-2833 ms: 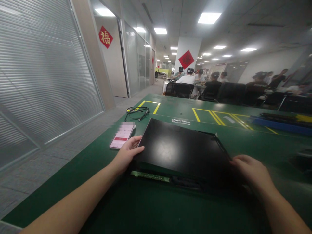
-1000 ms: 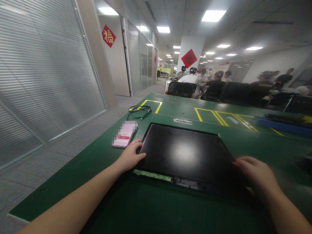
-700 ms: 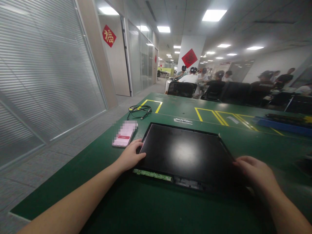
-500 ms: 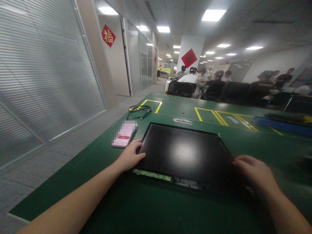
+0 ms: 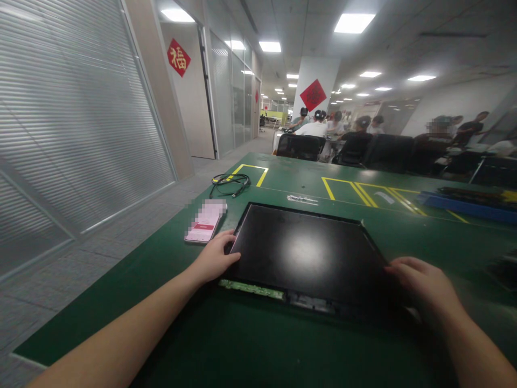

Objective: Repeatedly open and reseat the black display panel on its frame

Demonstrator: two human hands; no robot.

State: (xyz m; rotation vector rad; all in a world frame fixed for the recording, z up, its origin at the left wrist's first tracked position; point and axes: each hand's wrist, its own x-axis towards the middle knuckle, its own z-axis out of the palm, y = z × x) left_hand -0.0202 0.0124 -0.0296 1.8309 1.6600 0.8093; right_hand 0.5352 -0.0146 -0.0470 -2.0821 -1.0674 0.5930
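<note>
A black display panel (image 5: 307, 253) lies flat on the green table (image 5: 226, 345), with a thin green circuit strip (image 5: 250, 289) along its near edge. My left hand (image 5: 214, 258) grips the panel's near left corner, thumb on top. My right hand (image 5: 424, 288) curls over the panel's near right corner, fingers bent around the edge.
A phone (image 5: 205, 222) with a lit screen lies just left of the panel. A coiled black cable (image 5: 229, 185) rests farther back. Yellow tape outlines (image 5: 355, 191) mark the table. A blue tray (image 5: 464, 205) sits at the far right. People sit at desks behind.
The panel's far edge, raised 2.8 s ago, has come down and the panel now lies flat. Both hands have stayed on its near corners.
</note>
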